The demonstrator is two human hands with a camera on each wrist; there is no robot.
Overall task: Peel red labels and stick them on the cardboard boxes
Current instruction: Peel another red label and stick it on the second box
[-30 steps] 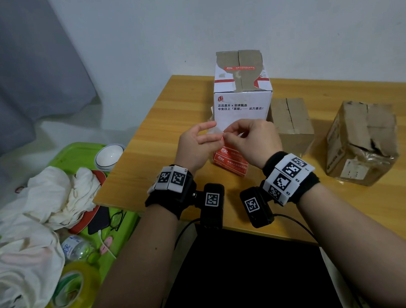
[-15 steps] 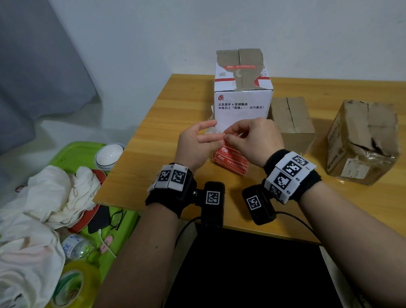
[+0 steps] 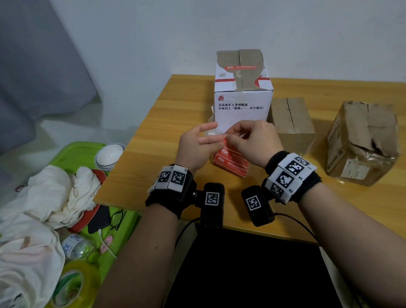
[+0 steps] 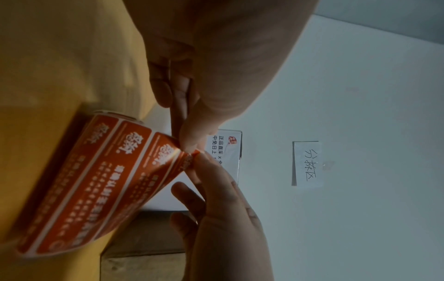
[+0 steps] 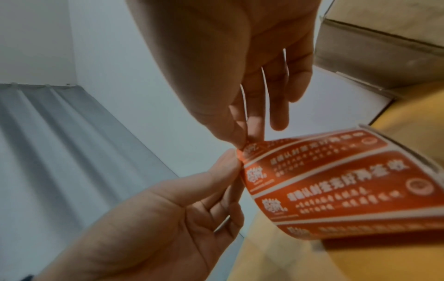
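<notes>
A curled strip of red labels (image 3: 230, 159) on white backing hangs over the wooden table (image 3: 172, 122), in front of a tall white cardboard box (image 3: 243, 104). My left hand (image 3: 216, 136) pinches the strip's upper edge between thumb and fingers (image 5: 230, 161). My right hand (image 3: 229, 136) pinches the corner of the top red label (image 5: 250, 150) right beside it, thumb against forefinger (image 4: 204, 161). The corner is lifted slightly from the strip (image 4: 96, 180). Two brown cardboard boxes stand to the right, a small one (image 3: 291, 123) and a battered one (image 3: 361, 143).
To the left and below the table, a green tray (image 3: 79, 151) holds white cloths (image 3: 47, 199), a bowl (image 3: 109, 155), glasses, a bottle and a roll of yellow tape (image 3: 70, 288). A handwritten paper note (image 4: 306, 163) is stuck on the white wall.
Almost nothing: both hands stay together at the strip's corner, with only a slight shift of the fingers.
</notes>
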